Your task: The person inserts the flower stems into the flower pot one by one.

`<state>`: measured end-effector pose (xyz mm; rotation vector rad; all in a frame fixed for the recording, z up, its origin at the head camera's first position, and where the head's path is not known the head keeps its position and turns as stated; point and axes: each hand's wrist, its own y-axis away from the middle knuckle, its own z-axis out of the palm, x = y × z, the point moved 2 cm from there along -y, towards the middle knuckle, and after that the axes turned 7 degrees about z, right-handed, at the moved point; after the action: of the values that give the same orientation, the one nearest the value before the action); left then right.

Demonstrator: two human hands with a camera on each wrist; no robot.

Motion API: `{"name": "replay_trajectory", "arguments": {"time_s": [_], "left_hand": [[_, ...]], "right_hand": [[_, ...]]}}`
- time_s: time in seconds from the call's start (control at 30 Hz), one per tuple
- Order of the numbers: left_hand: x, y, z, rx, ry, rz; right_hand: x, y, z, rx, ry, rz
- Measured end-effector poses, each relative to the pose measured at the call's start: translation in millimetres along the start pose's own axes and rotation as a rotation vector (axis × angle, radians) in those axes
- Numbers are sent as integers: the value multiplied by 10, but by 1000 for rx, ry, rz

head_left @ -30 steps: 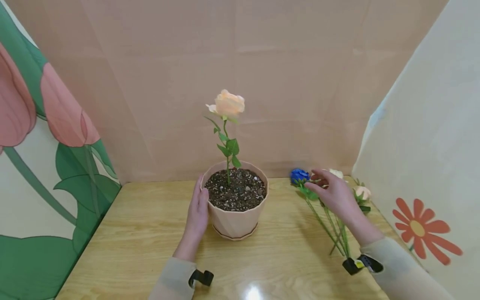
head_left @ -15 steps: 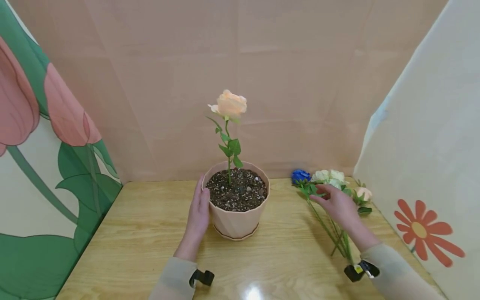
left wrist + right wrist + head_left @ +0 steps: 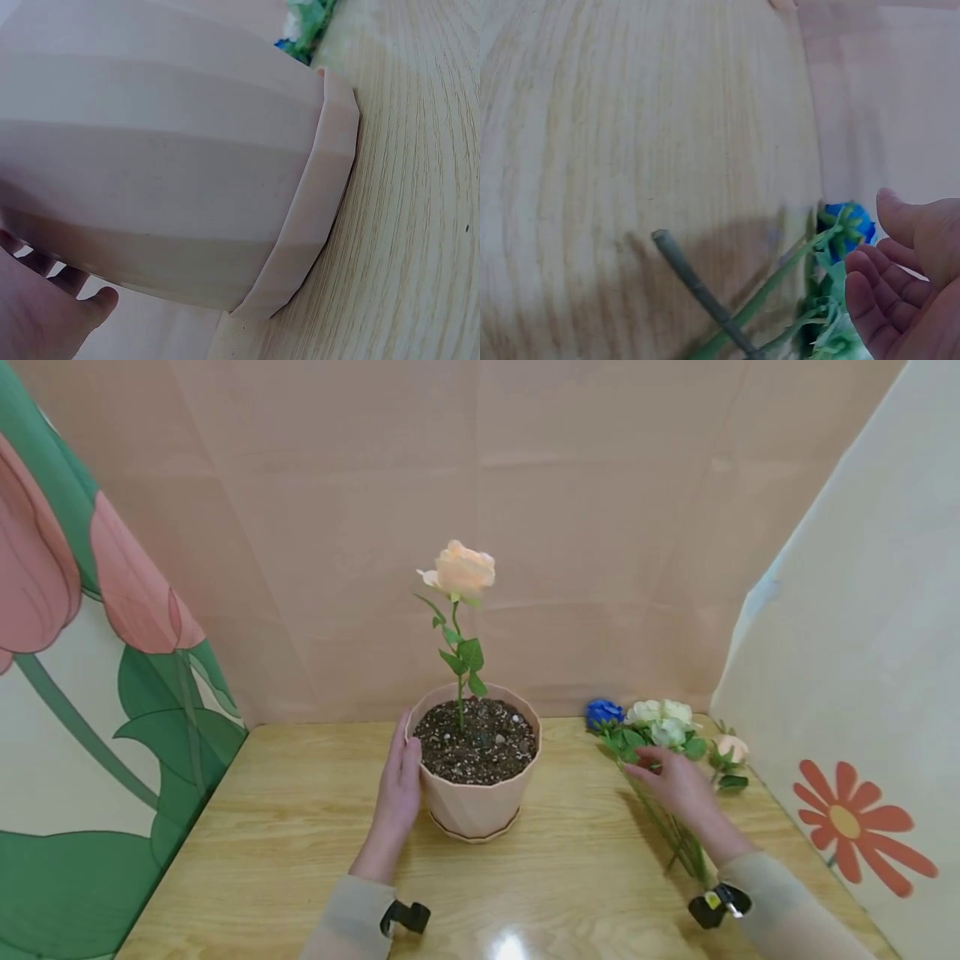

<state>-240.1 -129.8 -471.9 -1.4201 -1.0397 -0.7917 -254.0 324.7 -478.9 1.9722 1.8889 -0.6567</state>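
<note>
A pink flowerpot [image 3: 480,806] full of dark soil stands mid-table, a peach rose [image 3: 461,572] upright in it. My left hand [image 3: 399,785] rests against the pot's left side, fingers extended along the wall; the left wrist view shows its thumb by the pot [image 3: 150,172]. Over on the right lie a blue rose [image 3: 603,714], white roses [image 3: 660,714] and another peach rose [image 3: 729,749]. My right hand [image 3: 678,785] hovers over their green stems [image 3: 660,822], just below the white blooms. In the right wrist view, its thumb and loosely bent fingers [image 3: 885,292] are apart with nothing between them.
The pot sits in a matching saucer [image 3: 474,837] on the wood-grain table [image 3: 300,827]. A pinkish-brown cloth [image 3: 345,527] hangs behind. Panels with printed flowers flank the table, a red flower [image 3: 846,821] on the right one.
My right hand has drawn back from the blooms toward the stems, uncovering the white roses. My left hand stays against the pot.
</note>
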Motion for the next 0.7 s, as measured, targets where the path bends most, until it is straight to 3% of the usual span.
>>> {"name": "replay_trajectory", "arguments": {"time_s": [0.3, 0.7], "left_hand": [[5, 1, 0, -2, 0, 4], [19, 8, 4, -2, -5, 0]], "right_hand": [[117, -14, 118, 41, -14, -12], [216, -15, 216, 36, 2, 9]]}}
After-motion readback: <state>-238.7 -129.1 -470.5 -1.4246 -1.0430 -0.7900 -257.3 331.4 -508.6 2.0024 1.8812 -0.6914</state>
